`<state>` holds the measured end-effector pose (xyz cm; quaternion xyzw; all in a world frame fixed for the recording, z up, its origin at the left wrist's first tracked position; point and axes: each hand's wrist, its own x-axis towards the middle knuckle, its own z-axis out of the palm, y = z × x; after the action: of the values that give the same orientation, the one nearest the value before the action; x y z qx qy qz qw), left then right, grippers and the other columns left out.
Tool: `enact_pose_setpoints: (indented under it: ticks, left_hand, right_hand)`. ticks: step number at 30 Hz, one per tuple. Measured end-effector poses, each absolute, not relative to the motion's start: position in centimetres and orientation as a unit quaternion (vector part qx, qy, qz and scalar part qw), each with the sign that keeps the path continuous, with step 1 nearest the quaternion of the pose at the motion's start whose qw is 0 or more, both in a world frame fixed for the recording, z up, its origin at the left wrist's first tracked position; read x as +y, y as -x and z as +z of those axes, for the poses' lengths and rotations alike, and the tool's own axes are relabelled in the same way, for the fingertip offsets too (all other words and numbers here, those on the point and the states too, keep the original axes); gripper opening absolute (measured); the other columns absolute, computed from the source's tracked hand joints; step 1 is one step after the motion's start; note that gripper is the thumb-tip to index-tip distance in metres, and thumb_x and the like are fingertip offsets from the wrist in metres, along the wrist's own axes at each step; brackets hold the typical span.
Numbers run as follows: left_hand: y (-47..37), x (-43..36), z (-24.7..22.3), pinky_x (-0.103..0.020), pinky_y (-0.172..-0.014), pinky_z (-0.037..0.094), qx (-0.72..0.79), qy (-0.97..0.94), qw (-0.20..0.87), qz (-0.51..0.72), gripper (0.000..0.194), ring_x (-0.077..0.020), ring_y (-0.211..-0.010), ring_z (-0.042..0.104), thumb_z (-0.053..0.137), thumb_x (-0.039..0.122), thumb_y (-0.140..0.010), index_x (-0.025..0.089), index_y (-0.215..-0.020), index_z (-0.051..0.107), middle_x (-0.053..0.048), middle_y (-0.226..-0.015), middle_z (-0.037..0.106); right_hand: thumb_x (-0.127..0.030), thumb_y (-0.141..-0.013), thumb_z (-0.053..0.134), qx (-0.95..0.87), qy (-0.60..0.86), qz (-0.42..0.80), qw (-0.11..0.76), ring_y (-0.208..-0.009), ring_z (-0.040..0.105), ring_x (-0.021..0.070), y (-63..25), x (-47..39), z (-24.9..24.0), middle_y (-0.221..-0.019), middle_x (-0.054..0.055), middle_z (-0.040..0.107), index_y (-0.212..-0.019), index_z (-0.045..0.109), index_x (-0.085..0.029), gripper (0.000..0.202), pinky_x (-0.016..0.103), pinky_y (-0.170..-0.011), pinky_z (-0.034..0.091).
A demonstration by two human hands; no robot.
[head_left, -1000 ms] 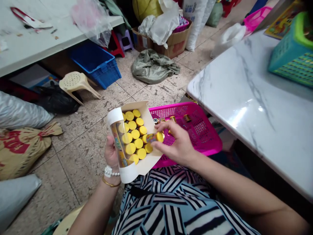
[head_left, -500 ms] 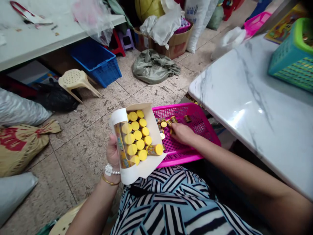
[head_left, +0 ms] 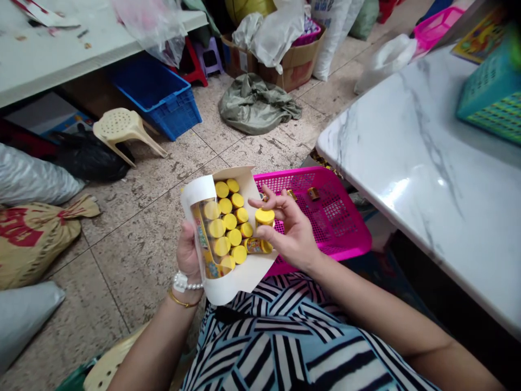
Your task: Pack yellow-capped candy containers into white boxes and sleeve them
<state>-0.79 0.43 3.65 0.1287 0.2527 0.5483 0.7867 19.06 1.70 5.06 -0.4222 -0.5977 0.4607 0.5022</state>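
Observation:
My left hand (head_left: 189, 251) grips a white cardboard box (head_left: 222, 290) from its left side, tilted so its open end faces me. Rows of small jars with yellow lids (head_left: 230, 221) stand inside, partly behind a clear window. One jar (head_left: 254, 246) lies on its side at the box's right edge. Between the thumb and fingers of my right hand (head_left: 291, 228) is another yellow-lidded jar (head_left: 265, 217), held just over the box's open flap. Beneath that hand, a pink basket (head_left: 345, 239) holds a few more small jars (head_left: 312, 194); some are hidden by my fingers.
A marble-patterned table (head_left: 407, 141) juts in at the right, bearing a teal basket (head_left: 488, 92). On the floor ahead are a cream stool (head_left: 122, 124), a blue crate (head_left: 171, 111) and a crumpled green sack (head_left: 256, 103). Filled sacks (head_left: 36, 239) lie at the left.
My right hand has come up from the pink basket to the box's open side, bringing a yellow-lidded jar. The left hand still holds the box in nearly the same place.

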Motion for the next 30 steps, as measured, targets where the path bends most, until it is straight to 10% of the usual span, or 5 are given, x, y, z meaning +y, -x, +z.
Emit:
enact_pose_setpoints:
  ticks: [11,19,25,30]
  left_hand:
    - [0.9,0.5,2.9,-0.050,-0.125,0.019,0.234,-0.125,0.785,0.560,0.054,-0.0294,-0.151,0.031,0.053,0.060,-0.092,0.023,-0.131,0.063,-0.007,-0.135,0.068]
    - [1.7,0.4,2.0,-0.051,-0.123,0.027,0.262,-0.110,0.785,0.551,0.063,-0.0315,-0.148,0.035,0.062,0.061,-0.086,0.025,-0.138,0.057,-0.005,-0.135,0.068]
    - [1.6,0.5,2.2,-0.047,-0.124,0.028,0.245,-0.113,0.784,0.559,0.063,-0.0284,-0.144,0.043,0.062,0.058,-0.087,0.025,-0.140,0.054,-0.005,-0.136,0.068]
    - [1.9,0.7,2.6,-0.042,-0.122,0.033,0.277,-0.090,0.759,0.582,0.058,-0.0225,-0.134,0.055,0.060,0.058,-0.089,0.029,-0.139,0.056,0.001,-0.134,0.069]
  right_hand:
    - [-0.021,-0.083,0.072,-0.643,0.438,0.374,0.504,-0.102,0.066,0.0194,-19.6,2.3,7.0,-0.105,0.004,0.067,-0.094,0.059,-0.024,0.017,0.036,-0.086,0.055]
    - [-0.019,-0.083,0.069,-0.704,0.478,0.267,0.451,-0.103,0.069,0.0228,-20.2,1.1,4.9,-0.098,0.003,0.075,-0.087,0.059,-0.025,0.012,0.046,-0.099,0.051]
    - [-0.028,-0.090,0.064,-0.806,0.380,0.262,0.370,-0.103,0.068,0.0221,-22.0,3.2,6.6,-0.104,0.004,0.076,-0.095,0.067,-0.024,0.007,0.043,-0.098,0.050]
    - [-0.030,-0.099,0.045,-0.720,0.594,0.268,0.238,-0.090,0.069,0.0195,-23.4,3.8,3.5,-0.096,0.009,0.074,-0.092,0.064,-0.020,0.023,0.034,-0.083,0.053]
